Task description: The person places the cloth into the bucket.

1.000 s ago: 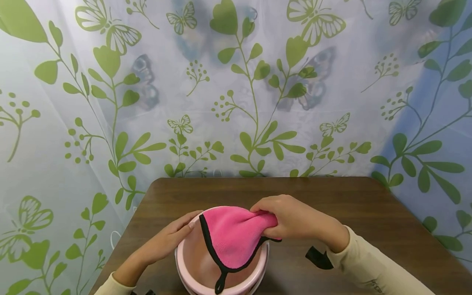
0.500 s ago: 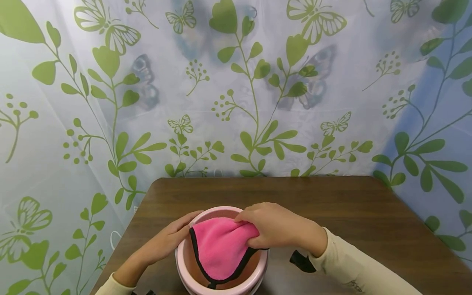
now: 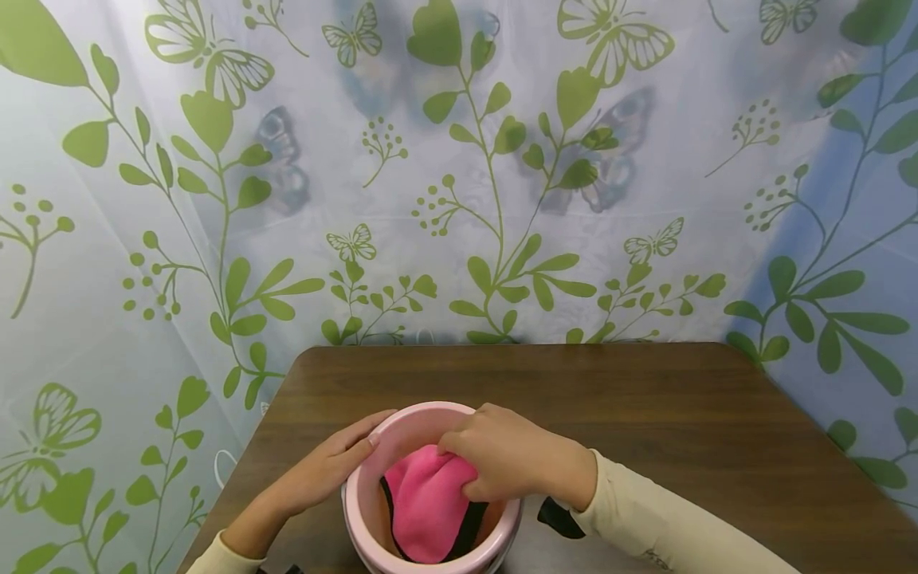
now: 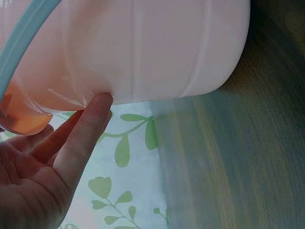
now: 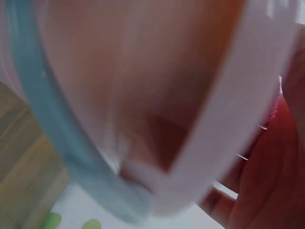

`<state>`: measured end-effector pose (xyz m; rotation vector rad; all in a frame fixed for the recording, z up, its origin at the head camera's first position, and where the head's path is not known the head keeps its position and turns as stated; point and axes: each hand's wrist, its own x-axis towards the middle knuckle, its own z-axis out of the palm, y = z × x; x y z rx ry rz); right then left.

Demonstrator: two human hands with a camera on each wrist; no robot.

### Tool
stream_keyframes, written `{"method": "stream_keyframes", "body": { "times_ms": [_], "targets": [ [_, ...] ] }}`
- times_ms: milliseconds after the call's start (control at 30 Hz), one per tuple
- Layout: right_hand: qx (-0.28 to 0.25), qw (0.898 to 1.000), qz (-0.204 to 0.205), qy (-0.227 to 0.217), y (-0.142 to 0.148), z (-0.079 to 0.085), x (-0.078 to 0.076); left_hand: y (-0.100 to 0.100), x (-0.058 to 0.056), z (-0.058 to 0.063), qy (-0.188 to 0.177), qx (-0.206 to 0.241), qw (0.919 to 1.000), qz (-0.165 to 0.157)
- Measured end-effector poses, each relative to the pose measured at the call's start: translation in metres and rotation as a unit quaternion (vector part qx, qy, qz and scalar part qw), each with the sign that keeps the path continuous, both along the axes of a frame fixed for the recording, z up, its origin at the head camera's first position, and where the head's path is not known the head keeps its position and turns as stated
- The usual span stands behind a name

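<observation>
In the head view a pink plastic bucket (image 3: 367,532) stands near the front of the table. My left hand (image 3: 323,470) holds its left side, thumb over the rim and fingers outside. The left wrist view shows an extended finger of the left hand (image 4: 45,171) against the bucket's wall (image 4: 157,47). My right hand (image 3: 505,458) reaches over the right rim and pinches a bright pink fleece towel (image 3: 428,510) with black edging. The towel hangs inside the bucket, its lower part hidden by the rim. In the right wrist view the right hand (image 5: 267,176) is partly behind the rim.
A light blue handle (image 4: 26,36) is on the bucket's outside. Brown wooden table (image 3: 645,399) surrounds it. A white curtain with green leaves and butterflies (image 3: 459,199) hangs behind. A black strap (image 3: 559,518) shows beneath the right sleeve (image 3: 660,510).
My right hand has moved left and down, lowering the pink towel from above the rim into the bucket. The left hand has stayed on the rim.
</observation>
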<state>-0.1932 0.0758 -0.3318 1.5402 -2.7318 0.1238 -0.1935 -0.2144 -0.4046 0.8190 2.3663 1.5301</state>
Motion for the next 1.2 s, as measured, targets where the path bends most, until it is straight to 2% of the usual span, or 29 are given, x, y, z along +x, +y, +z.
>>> {"method": "stream_keyframes", "body": {
  "times_ms": [333,500,600,800,967,1200],
  "targets": [
    [0.056,0.998,-0.011,0.029,-0.011,-0.014,0.002,0.0,0.001,0.0,0.004,-0.003,1.0,0.007],
    [0.064,0.997,-0.007,0.03,-0.012,-0.016,0.003,0.001,0.0,0.0,0.007,0.003,1.0,-0.002],
    [0.046,0.999,0.007,0.015,-0.009,-0.015,0.002,0.001,-0.001,0.001,0.006,0.007,0.9999,-0.006],
    [-0.029,0.999,0.018,-0.032,0.006,-0.01,0.002,-0.001,0.0,0.001,0.006,0.001,1.0,-0.001],
    [-0.079,0.997,0.016,-0.021,0.022,-0.004,0.0,-0.002,-0.001,0.0,0.007,-0.002,1.0,0.003],
    [-0.099,0.995,-0.023,-0.021,0.043,-0.002,-0.002,-0.004,-0.001,0.003,0.017,-0.016,0.9997,0.011]
  ]
}}
